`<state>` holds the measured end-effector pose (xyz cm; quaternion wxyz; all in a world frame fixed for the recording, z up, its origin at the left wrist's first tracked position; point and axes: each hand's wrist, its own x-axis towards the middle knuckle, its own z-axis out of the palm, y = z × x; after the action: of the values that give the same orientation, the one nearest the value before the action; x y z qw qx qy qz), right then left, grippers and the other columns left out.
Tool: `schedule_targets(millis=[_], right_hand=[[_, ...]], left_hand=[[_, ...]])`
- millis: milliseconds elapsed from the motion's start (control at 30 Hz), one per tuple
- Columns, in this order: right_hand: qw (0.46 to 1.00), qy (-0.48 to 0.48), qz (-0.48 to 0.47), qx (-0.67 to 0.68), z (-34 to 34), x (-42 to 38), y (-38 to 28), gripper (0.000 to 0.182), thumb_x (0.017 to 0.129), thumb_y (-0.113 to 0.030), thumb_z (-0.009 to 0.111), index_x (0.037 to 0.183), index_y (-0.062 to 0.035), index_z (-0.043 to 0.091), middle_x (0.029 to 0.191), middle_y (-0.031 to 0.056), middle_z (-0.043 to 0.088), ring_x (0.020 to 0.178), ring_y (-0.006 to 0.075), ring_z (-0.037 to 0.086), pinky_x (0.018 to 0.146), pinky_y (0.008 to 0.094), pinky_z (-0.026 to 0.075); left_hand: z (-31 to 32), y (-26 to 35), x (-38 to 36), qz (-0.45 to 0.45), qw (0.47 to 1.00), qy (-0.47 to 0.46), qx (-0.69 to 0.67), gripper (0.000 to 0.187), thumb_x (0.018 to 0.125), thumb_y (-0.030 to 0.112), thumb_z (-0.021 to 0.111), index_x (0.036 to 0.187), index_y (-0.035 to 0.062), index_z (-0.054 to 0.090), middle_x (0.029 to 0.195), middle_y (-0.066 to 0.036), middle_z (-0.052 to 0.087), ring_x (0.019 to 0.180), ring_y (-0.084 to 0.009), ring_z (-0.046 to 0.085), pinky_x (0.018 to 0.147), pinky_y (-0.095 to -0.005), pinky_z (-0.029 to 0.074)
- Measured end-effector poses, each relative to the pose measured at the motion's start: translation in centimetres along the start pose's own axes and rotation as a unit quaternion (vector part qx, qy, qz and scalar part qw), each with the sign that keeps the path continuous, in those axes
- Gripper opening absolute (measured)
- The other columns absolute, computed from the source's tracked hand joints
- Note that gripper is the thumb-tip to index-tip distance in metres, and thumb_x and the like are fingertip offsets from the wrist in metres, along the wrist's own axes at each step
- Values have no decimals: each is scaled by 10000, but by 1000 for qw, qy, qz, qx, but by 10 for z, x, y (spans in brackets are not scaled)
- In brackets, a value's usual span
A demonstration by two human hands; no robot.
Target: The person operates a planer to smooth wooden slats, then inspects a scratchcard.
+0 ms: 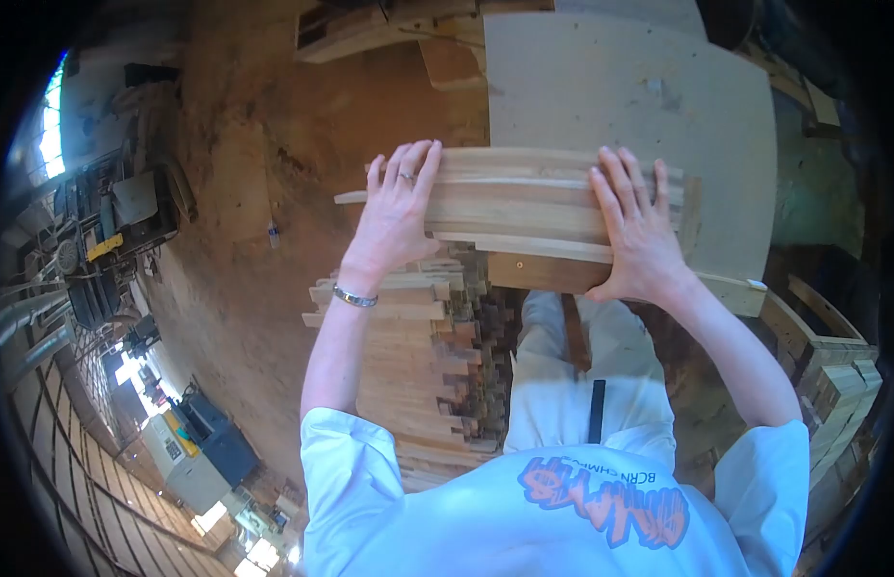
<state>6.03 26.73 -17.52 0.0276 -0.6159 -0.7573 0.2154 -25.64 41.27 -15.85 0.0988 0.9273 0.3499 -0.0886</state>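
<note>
Several long wooden strips (514, 197) lie side by side in front of me, across the near edge of a pale board (629, 87). My left hand (399, 207) spans their left end, fingers over the far edge and thumb at the near edge; it wears a ring and a wristband. Across the right end lies my right hand (644, 226), its fingers apart over the strips and its thumb low by a brown wooden block (543, 272). Both hands grip the strips from above. The strips' left ends are uneven, one sticking out past my left hand.
A large stack of wooden strips (389, 356) stands at my left, near my legs. Wooden frames and boards (831, 385) are at the right. Machines (192, 442) stand at the far left on the brown floor (264, 125). More timber lies at the top.
</note>
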Motion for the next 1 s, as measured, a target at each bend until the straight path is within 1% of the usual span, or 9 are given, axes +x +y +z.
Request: schedule_targets(millis=[100, 133, 233, 400, 500, 533, 633, 800, 1000], right_hand=[[1000, 7, 2, -7, -3, 0, -3, 1471, 412, -560, 949, 1579, 2, 252, 1656, 222, 176, 1567, 403, 103, 1255, 652, 19], [1000, 9, 2, -9, -5, -1, -4, 1473, 407, -561, 950, 1578, 0, 255, 1655, 224, 177, 1567, 404, 105, 1255, 652, 17], [1000, 8, 6, -15, -7, -2, -8, 1486, 385, -570, 955, 1575, -10, 263, 1648, 233, 183, 1564, 410, 108, 1256, 651, 11], [1000, 9, 11, -18, -6, -6, -13, 1515, 367, -587, 958, 1582, -27, 247, 1653, 232, 170, 1566, 417, 97, 1257, 649, 9], [1000, 5, 18, -25, -8, -2, -13, 1525, 361, -585, 959, 1587, -35, 237, 1655, 232, 164, 1568, 416, 86, 1258, 646, 5], [999, 0, 22, -24, -9, -2, -14, 1529, 359, -584, 959, 1589, -38, 233, 1656, 232, 162, 1568, 415, 81, 1258, 645, 4], [999, -13, 25, -29, -10, 1, -13, 1539, 351, -592, 957, 1593, -48, 229, 1659, 230, 153, 1570, 414, 68, 1258, 642, -6], [999, -32, 28, -33, -11, 5, -11, 1541, 357, -607, 953, 1597, -56, 222, 1659, 231, 144, 1570, 412, 63, 1256, 645, -15], [999, -18, 28, -27, -19, 22, 3, 1544, 347, -602, 957, 1593, -53, 230, 1654, 231, 153, 1567, 415, 74, 1256, 645, -8]], left_hand=[[-2, 0, 6, 1, 1000, -12, 23, 1338, 456, 279, 959, 1583, 35, 280, 1489, -155, 403, 1405, -355, 366, 1154, -547, 286], [-3, 1, 8, 3, 999, -29, 45, 1387, 450, 316, 966, 1601, 36, 244, 1495, -167, 383, 1397, -356, 354, 1154, -516, 268], [-6, 3, 8, 10, 999, -26, 30, 1363, 467, 327, 948, 1598, 33, 246, 1487, -172, 385, 1406, -357, 342, 1167, -525, 250], [8, -9, 8, 22, 1000, -4, -13, 1276, 447, 360, 922, 1521, 35, 315, 1461, -176, 408, 1410, -358, 345, 1191, -563, 218], [12, -12, 8, 33, 999, 24, -15, 1272, 440, 361, 922, 1511, 24, 323, 1451, -180, 422, 1427, -358, 349, 1213, -571, 199], [10, -10, 8, 32, 999, 21, -17, 1273, 445, 381, 931, 1508, 2, 342, 1470, -188, 440, 1441, -376, 363, 1224, -591, 200], [12, -10, 8, 40, 998, 30, -24, 1273, 455, 383, 928, 1510, -11, 335, 1473, -196, 447, 1435, -380, 379, 1230, -586, 209], [12, -16, 13, 47, 998, 12, -46, 1260, 469, 351, 922, 1515, -24, 326, 1465, -223, 451, 1419, -380, 401, 1227, -553, 260], [4, -20, 35, 42, 998, 20, -52, 1233, 486, 337, 921, 1509, -33, 339, 1465, -227, 449, 1412, -387, 401, 1237, -531, 261]])
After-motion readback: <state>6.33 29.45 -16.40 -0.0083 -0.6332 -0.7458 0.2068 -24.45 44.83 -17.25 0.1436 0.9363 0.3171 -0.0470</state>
